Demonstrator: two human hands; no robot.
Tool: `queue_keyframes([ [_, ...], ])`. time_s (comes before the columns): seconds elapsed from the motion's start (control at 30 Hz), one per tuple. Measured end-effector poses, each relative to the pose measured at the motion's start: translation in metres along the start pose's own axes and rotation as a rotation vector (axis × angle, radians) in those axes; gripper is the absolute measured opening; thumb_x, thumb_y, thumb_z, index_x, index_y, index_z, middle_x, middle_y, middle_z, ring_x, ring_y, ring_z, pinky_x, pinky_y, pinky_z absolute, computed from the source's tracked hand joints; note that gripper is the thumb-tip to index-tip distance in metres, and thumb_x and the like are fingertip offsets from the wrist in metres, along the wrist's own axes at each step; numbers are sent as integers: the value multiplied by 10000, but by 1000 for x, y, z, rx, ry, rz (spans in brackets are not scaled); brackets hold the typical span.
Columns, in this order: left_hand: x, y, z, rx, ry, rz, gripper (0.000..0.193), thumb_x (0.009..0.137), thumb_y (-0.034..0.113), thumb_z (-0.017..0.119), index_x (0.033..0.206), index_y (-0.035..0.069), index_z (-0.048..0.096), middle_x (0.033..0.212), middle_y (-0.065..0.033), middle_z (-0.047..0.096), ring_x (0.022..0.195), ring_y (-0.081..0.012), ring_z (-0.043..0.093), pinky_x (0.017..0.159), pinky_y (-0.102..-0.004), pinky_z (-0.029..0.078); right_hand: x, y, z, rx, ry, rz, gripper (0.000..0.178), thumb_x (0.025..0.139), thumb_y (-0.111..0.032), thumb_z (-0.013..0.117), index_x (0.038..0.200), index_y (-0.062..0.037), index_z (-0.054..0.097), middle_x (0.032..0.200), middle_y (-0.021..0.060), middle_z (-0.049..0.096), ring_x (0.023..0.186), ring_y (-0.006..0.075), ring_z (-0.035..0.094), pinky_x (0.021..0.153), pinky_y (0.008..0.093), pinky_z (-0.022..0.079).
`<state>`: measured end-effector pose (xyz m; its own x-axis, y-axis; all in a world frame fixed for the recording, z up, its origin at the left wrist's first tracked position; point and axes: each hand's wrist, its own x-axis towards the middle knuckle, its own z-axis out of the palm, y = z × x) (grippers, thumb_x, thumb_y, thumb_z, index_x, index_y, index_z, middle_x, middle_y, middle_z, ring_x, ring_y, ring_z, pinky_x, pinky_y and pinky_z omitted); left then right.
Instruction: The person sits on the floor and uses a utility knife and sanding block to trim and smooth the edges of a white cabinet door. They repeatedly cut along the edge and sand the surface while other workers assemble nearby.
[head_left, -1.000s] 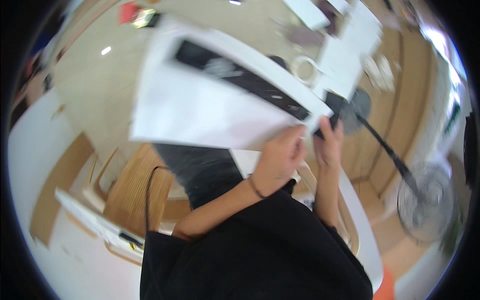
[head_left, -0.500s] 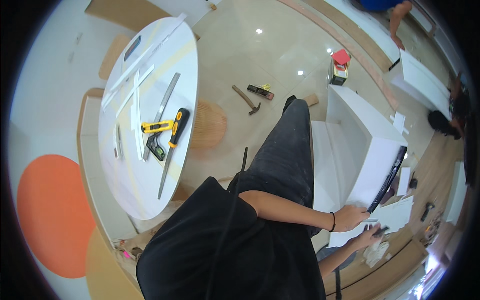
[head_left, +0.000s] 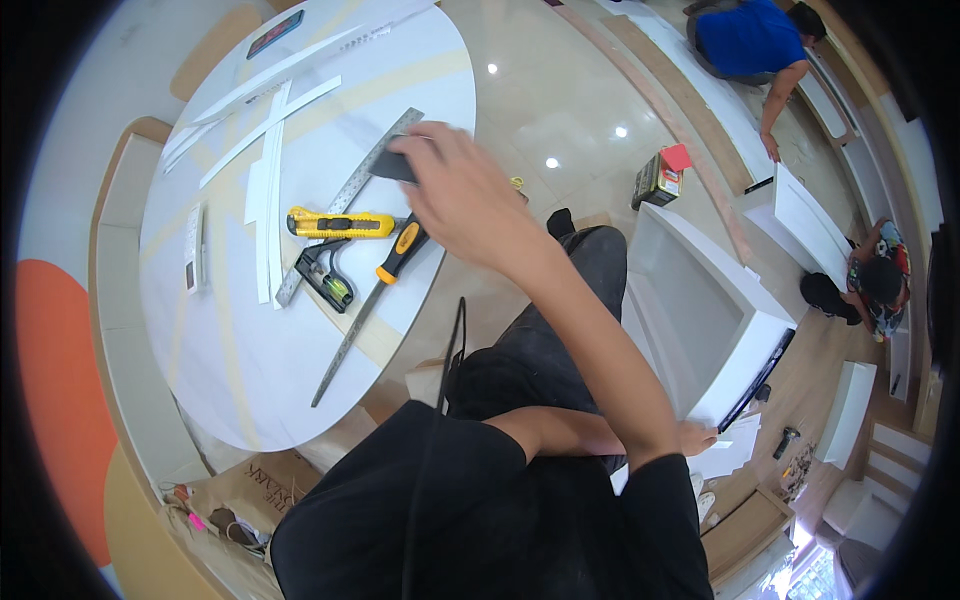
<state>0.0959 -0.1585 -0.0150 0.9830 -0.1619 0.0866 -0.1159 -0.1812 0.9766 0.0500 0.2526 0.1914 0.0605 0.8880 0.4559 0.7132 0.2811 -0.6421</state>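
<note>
Above the far right part of the round white table (head_left: 225, 385), my right hand (head_left: 465, 200) is closed on a small dark grey flat piece (head_left: 393, 164), slightly blurred. Just below it on the table lie a combination square (head_left: 345, 190) with a green bubble vial, a yellow utility knife (head_left: 340, 224) and a file (head_left: 350, 335) with a black and orange handle. My left hand (head_left: 697, 438) is at the lower corner of a white drawer box (head_left: 740, 350), beside its black slide rail (head_left: 757, 380). Its fingers look curled on the edge, partly hidden by my right arm.
White strips (head_left: 270, 190), a white remote-like device (head_left: 194, 248) and a phone (head_left: 275, 35) lie on the table. A metal can (head_left: 658, 182) stands beyond the drawer. One person in blue (head_left: 745, 40) and another (head_left: 880, 280) work around a second white box (head_left: 805, 215).
My right hand has swung from beside the left hand up and left over the table, carrying the dark piece. My left hand stays at the drawer corner. The view has shifted toward the table.
</note>
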Motion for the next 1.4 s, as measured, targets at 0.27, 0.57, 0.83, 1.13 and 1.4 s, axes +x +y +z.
queue_keyframes([
  [0.27, 7, -32, 23, 139, -91, 171, 230, 1000, 118, 521, 1167, -29, 579, 1094, -244, 609, 955, -421, 670, 848, -503, 560, 26, -32, 73, -286, -101, -71, 446, 861, -371, 760, 1176, -58, 722, 1161, 145, 661, 1128, 318, 604, 896, 501, 461],
  [0.57, -1, -14, -25, 290, -185, 246, 393, 891, 6, 562, 1284, 9, 570, 1221, -211, 591, 997, -433, 663, 869, -521, 552, 39, -35, 113, -282, 59, -84, 175, 812, -270, 723, 805, -101, 768, 951, 95, 703, 959, 287, 683, 746, 443, 509],
  [0.83, -6, 11, -52, 351, -208, 260, 557, 796, 24, 686, 1339, 49, 562, 1306, -181, 540, 1014, -433, 661, 872, -509, 552, 17, -74, 9, -11, 465, -5, 295, 810, -240, 743, 953, 2, 652, 996, 134, 584, 883, 288, 651, 663, 405, 538],
  [1.13, -17, 12, -75, -311, -331, -50, 374, 1013, 211, 645, 1315, -5, 604, 1194, -145, 645, 862, -258, 678, 782, -352, 555, -297, -93, -160, -150, 1001, 640, 412, 907, -101, 764, 1300, -102, 640, 1177, 100, 641, 1061, 216, 662, 865, 316, 553],
  [1.4, -60, 66, -116, -1439, -478, -672, 403, 1084, 265, 621, 1384, -3, 611, 1191, -54, 699, 1038, -101, 630, 865, -253, 521, -416, -150, -87, 223, 1557, 1038, 384, 987, 15, 684, 1323, -41, 508, 1201, 118, 657, 937, 170, 711, 878, 303, 586],
])
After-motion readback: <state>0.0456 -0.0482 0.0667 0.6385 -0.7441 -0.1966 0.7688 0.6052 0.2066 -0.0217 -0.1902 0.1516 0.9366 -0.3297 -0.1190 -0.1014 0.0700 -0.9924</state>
